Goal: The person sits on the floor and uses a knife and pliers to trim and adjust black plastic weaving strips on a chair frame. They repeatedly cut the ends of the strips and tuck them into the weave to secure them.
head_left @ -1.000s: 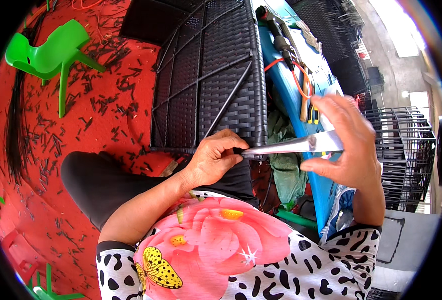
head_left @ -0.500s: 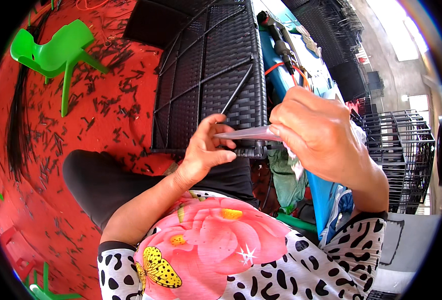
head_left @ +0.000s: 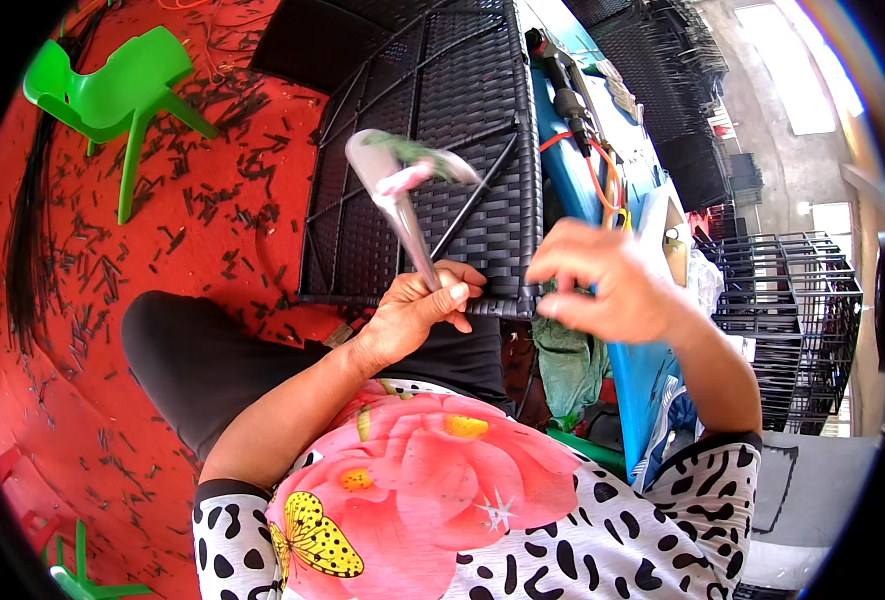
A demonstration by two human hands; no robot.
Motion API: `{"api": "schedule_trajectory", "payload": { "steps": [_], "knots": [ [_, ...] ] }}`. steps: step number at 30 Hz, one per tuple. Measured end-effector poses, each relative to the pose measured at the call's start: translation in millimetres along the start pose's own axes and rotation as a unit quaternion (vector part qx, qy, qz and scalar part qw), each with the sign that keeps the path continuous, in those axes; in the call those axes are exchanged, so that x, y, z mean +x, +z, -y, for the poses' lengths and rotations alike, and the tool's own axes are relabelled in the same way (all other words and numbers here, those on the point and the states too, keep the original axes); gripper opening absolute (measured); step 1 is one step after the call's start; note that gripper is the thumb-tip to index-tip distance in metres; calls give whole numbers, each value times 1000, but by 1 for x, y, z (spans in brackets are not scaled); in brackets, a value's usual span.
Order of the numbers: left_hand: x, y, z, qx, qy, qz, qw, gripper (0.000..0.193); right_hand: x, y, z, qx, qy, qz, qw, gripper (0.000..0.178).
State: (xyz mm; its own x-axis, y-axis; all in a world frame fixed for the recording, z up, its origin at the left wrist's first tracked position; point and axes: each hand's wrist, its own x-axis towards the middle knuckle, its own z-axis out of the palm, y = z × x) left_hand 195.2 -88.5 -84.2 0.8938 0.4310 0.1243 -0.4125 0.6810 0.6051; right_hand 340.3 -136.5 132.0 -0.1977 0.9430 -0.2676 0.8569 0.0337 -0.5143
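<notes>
My left hand (head_left: 418, 312) is closed in a pinch on the gathered end of a thin, see-through plastic bag (head_left: 410, 222). The bag's upper part flares out with pink and green patches on it, smeared by motion. Beside it on the right, my right hand (head_left: 608, 280) holds nothing, its fingers apart and bent; motion blurs it a little. Just beyond both hands stands a black woven wicker panel (head_left: 463, 95) on a frame with slanting bars, its near edge close to my fingers.
A blue-covered bench (head_left: 635, 390) runs along the right, with a black tool (head_left: 568, 100) and orange cord on it. Green cloth (head_left: 570, 375) hangs beside it. A green plastic chair (head_left: 128, 85) stands on the red floor (head_left: 213, 230) among black scraps. Black frames (head_left: 793, 320) are stacked at far right.
The right hand has let go of the bag and opened. The bag, earlier stretched sideways between both hands, now points up and away from the left hand, which has closed on it.
</notes>
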Motion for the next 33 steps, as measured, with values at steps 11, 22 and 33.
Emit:
{"api": "schedule_trajectory", "payload": {
  "steps": [11,22,33],
  "knots": [
    [-1,4,-4,29,-7,-6,1000,28,7,17,1,-201,26,126,971,15],
    [-2,6,-5,34,-11,-13,999,27,6,23,-2,-183,39,99,977,14],
    [-2,7,-4,56,1,-10,998,28,5,30,2,-279,-58,55,957,16]
  ]
}}
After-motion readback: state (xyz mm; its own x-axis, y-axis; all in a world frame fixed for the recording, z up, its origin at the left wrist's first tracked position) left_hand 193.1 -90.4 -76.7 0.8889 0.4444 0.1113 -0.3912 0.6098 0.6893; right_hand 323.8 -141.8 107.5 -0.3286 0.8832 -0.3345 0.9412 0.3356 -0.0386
